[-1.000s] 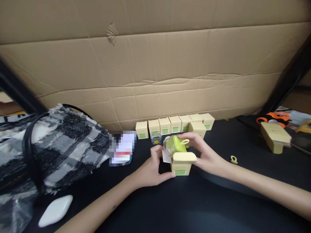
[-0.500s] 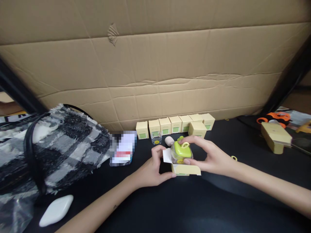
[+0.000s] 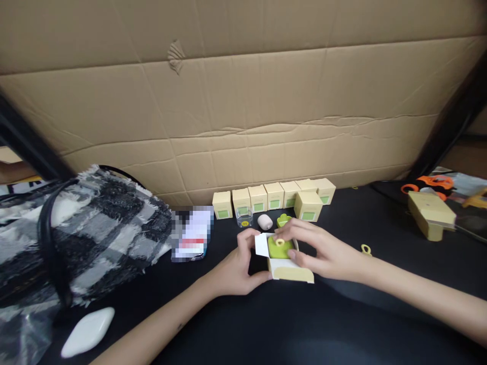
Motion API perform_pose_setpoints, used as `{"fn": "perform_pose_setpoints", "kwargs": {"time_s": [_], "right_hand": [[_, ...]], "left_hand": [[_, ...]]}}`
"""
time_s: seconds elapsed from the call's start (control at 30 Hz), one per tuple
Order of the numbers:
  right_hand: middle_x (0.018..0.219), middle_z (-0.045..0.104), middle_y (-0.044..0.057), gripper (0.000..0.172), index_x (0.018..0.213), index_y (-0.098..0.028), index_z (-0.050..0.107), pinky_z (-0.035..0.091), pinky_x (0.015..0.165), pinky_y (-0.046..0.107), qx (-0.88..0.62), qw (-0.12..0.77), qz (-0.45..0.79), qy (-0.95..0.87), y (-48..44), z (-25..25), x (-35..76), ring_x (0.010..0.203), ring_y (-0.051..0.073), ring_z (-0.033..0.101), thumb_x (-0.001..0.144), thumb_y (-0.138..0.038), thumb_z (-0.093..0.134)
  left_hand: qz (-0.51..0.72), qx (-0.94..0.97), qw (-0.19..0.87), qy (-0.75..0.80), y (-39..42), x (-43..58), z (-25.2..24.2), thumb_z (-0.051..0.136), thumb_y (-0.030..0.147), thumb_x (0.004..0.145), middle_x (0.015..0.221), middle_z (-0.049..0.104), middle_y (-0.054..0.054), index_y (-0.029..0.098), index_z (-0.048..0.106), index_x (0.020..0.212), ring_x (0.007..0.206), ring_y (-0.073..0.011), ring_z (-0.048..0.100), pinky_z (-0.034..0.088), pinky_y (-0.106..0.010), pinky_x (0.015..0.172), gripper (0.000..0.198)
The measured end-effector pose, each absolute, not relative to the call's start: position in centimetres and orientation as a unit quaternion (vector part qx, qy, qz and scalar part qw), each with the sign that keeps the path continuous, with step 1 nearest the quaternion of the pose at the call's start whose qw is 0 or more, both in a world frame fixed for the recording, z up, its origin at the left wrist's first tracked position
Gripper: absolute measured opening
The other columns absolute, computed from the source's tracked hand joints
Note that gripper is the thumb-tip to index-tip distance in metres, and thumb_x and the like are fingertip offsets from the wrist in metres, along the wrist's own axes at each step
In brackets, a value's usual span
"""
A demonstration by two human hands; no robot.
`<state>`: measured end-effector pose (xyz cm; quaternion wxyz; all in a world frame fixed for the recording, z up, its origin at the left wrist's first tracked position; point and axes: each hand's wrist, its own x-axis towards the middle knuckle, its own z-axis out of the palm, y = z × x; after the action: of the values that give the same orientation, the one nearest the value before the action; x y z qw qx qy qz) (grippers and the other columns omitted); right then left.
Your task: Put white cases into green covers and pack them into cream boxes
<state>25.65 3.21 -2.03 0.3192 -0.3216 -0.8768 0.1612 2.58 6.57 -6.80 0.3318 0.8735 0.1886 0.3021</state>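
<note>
My left hand (image 3: 240, 267) grips the side of a small open pale-yellow box (image 3: 293, 274), thumb at the front and fingers behind. A white flap sticks out at its left and a yellow flap hangs toward me. Inside sits a small container with a green lid (image 3: 280, 249) and a pale-yellow ring on top; the lid is about level with the box rim, and the container's clear body is hidden. My right hand (image 3: 318, 250) has its thumb and fingers on the lid. Just behind stand a green piece (image 3: 283, 220), a whitish-pink piece (image 3: 265, 221) and a clear cup (image 3: 244, 218).
Several closed yellow boxes (image 3: 274, 196) line the cardboard wall (image 3: 243, 91). To the left are a checked fringed bag (image 3: 114, 223), a blurred-out packet (image 3: 193, 235) and a white diamond-shaped object (image 3: 88, 332). On the right lie a yellow ring (image 3: 366, 249), a larger carton (image 3: 431, 214) and orange-handled scissors (image 3: 436, 181).
My right hand has lowered the green-lidded container into the open box, hiding its clear body. The green piece behind now shows more fully. My left hand stays on the box.
</note>
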Motion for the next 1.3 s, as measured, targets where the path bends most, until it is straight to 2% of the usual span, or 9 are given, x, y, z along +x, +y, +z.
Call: {"fn": "perform_pose_setpoints", "kwargs": {"time_s": [0.13, 0.27, 0.4, 0.53, 0.63, 0.77, 1.0, 1.17, 1.3], "right_hand": [[0.100, 0.054, 0.008, 0.013, 0.093, -0.018, 0.062, 0.050, 0.083, 0.032, -0.322, 0.330, 0.156, -0.874, 2.9, -2.5, 25.4, 0.096, 0.019, 0.056, 0.090, -0.017, 0.049], [0.108, 0.047, 0.011, 0.026, 0.118, -0.020, 0.054, 0.047, 0.092, 0.039, -0.328, 0.381, 0.139, -0.853, 2.7, -3.4, 25.5, 0.108, 0.024, 0.050, 0.093, -0.025, 0.050], [0.110, 0.055, 0.009, 0.033, 0.130, -0.026, 0.041, 0.048, 0.091, 0.038, -0.306, 0.429, 0.145, -0.837, 2.6, -4.0, 25.8, 0.105, 0.022, 0.055, 0.099, -0.033, 0.039], [0.117, 0.061, 0.009, 0.046, 0.139, -0.027, 0.032, 0.050, 0.092, 0.038, -0.277, 0.452, 0.163, -0.832, 2.5, -4.3, 25.9, 0.110, 0.023, 0.059, 0.098, -0.049, 0.033], [0.122, 0.059, 0.009, 0.046, 0.136, -0.029, 0.038, 0.050, 0.094, 0.037, -0.284, 0.466, 0.168, -0.821, 2.5, -4.6, 25.7, 0.113, 0.023, 0.058, 0.094, -0.046, 0.048], [0.124, 0.056, 0.006, 0.031, 0.124, -0.031, 0.051, 0.045, 0.101, 0.038, -0.308, 0.490, 0.174, -0.797, 2.8, -4.8, 25.5, 0.120, 0.022, 0.052, 0.093, -0.029, 0.055], [0.120, 0.059, 0.002, 0.035, 0.125, -0.035, 0.052, 0.050, 0.095, 0.032, -0.326, 0.505, 0.204, -0.773, 3.1, -4.7, 25.3, 0.111, 0.016, 0.058, 0.093, -0.021, 0.055], [0.112, 0.065, 0.001, 0.026, 0.116, -0.033, 0.061, 0.049, 0.096, 0.035, -0.344, 0.496, 0.214, -0.768, 3.1, -4.8, 25.2, 0.108, 0.017, 0.060, 0.092, -0.023, 0.055], [0.109, 0.068, 0.003, 0.024, 0.115, -0.030, 0.063, 0.053, 0.090, 0.036, -0.366, 0.490, 0.228, -0.757, 3.1, -4.9, 25.1, 0.103, 0.019, 0.064, 0.093, -0.027, 0.054]], "left_hand": [[0.298, 0.879, 0.322, 0.188, 6.6, 2.5, -6.9, 0.064, 0.022, 0.082, 0.125, 0.045, -0.015, 0.025, 0.017, 0.124, 0.116, -0.0309, 0.053, 0.047, -0.051, 0.092, 0.064], [0.292, 0.884, 0.313, 0.187, 6.7, 2.4, -7.0, 0.064, 0.021, 0.082, 0.131, 0.043, -0.016, 0.027, 0.011, 0.131, 0.120, -0.0308, 0.051, 0.045, -0.052, 0.097, 0.073], [0.282, 0.887, 0.304, 0.203, 6.5, 2.4, -6.7, 0.064, 0.022, 0.083, 0.140, 0.037, -0.018, 0.030, 0.002, 0.139, 0.125, -0.0304, 0.048, 0.042, -0.053, 0.102, 0.084], [0.258, 0.895, 0.289, 0.219, 6.3, 2.4, -5.9, 0.065, 0.022, 0.082, 0.143, 0.040, -0.013, 0.030, 0.019, 0.141, 0.128, -0.0300, 0.046, 0.039, -0.052, 0.106, 0.074], [0.246, 0.900, 0.275, 0.231, 6.2, 2.4, -5.6, 0.064, 0.023, 0.082, 0.136, 0.048, -0.010, 0.027, 0.034, 0.135, 0.128, -0.0301, 0.044, 0.038, -0.051, 0.107, 0.062], [0.233, 0.905, 0.266, 0.237, 6.2, 2.4, -5.4, 0.064, 0.022, 0.081, 0.136, 0.047, -0.010, 0.026, 0.035, 0.135, 0.131, -0.0297, 0.041, 0.036, -0.050, 0.109, 0.061], [0.219, 0.912, 0.262, 0.228, 6.2, 2.3, -5.0, 0.059, 0.032, 0.087, 0.145, 0.032, -0.012, 0.029, 0.025, 0.142, 0.134, -0.0319, 0.037, 0.036, -0.053, 0.109, 0.064], [0.275, 0.899, 0.261, 0.219, 6.5, 2.2, -6.7, 0.054, 0.032, 0.091, 0.140, 0.031, -0.014, 0.035, 0.002, 0.140, 0.115, -0.0267, 0.052, 0.047, -0.052, 0.098, 0.072], [0.289, 0.897, 0.262, 0.209, 6.6, 2.2, -7.0, 0.056, 0.032, 0.091, 0.139, 0.033, -0.013, 0.036, 0.003, 0.140, 0.112, -0.0265, 0.053, 0.048, -0.052, 0.095, 0.072]]}}
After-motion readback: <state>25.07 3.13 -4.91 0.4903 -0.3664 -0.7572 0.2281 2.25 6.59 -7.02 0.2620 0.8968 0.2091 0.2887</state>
